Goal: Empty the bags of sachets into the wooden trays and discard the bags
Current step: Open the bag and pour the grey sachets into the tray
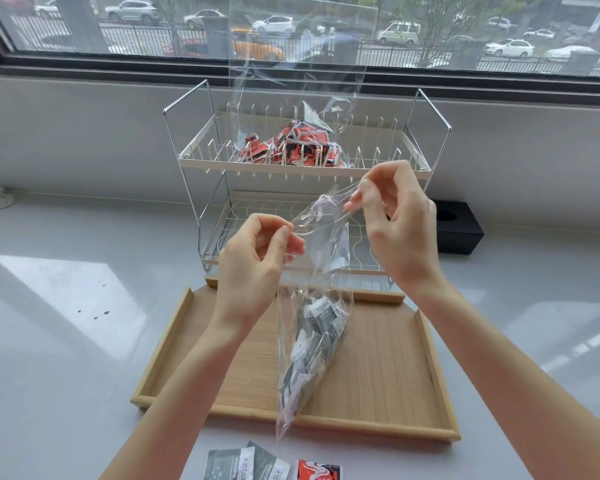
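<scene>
Head view: clear plastic bag of grey sachets (312, 344) hanging upright over pale wooden tray with raised rim (388, 355), lower tip just past front rim; mouth held high, presumably to part it before tipping out

Left hand (257, 268) pinching one lip of mouth, thumb against forefinger; right hand (395, 223) pinching opposite lip, remaining fingers loosely curled

Second clear bag of red sachets (291, 147) on upper tier of white wire rack (430, 168), not yet emptied

Loose grey and red sachets (274, 465) on grey counter (66, 289) in front of tray
</scene>
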`<state>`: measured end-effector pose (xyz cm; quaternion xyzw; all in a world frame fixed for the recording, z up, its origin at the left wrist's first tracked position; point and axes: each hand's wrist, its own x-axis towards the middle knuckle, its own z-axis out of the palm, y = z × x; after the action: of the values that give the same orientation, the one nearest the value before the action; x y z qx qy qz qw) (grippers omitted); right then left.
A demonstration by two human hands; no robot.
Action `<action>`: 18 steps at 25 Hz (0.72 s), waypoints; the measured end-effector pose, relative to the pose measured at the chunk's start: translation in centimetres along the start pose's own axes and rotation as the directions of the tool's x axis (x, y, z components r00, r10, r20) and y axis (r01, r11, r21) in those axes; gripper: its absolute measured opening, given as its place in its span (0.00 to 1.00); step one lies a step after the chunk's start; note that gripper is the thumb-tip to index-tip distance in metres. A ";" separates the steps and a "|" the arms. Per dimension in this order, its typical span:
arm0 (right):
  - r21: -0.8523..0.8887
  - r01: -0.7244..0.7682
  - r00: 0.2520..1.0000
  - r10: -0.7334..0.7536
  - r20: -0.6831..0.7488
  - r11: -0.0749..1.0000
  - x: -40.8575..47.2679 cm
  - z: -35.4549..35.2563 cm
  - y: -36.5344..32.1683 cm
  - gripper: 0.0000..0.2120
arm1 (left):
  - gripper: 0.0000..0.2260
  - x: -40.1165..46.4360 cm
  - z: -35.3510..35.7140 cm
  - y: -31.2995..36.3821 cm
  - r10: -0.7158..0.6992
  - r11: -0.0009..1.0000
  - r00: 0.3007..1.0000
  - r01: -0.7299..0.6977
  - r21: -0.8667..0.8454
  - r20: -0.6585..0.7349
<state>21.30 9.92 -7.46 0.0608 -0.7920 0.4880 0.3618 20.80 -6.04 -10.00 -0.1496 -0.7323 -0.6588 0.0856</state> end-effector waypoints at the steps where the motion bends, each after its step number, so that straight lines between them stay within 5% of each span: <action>1: 0.013 0.007 0.999 -0.008 0.048 1.000 -0.2 0.1 0.0 0.02 | 0.09 0.2 0.1 -0.1 -0.009 1.000 1.000 0.009 -0.007 -0.014; 5: -0.114 0.015 0.979 0.008 0.202 0.993 -2.0 1.2 2.0 0.25 | 0.09 0.5 0.2 -0.2 -0.028 0.999 0.999 0.027 -0.044 -0.029; 10: -0.071 -0.066 0.995 0.072 0.074 0.995 -0.9 1.6 3.0 0.01 | 0.10 0.4 0.0 -0.6 -0.011 1.000 0.999 0.010 -0.027 -0.037; 15: -0.181 0.107 0.973 -0.065 0.223 0.978 1.4 -1.1 1.4 0.02 | 0.11 1.7 -1.0 -1.4 0.005 0.999 0.995 -0.001 0.044 -0.100; 18: -0.198 0.162 0.934 -0.085 0.347 0.967 0.8 -0.8 2.1 0.14 | 0.11 2.3 -1.0 -1.5 -0.003 1.000 0.994 0.005 0.017 -0.112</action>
<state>20.18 11.86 -8.25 0.1517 -0.8863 0.3546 0.2563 18.05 -6.94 -10.56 -0.1100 -0.7324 -0.6599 0.1267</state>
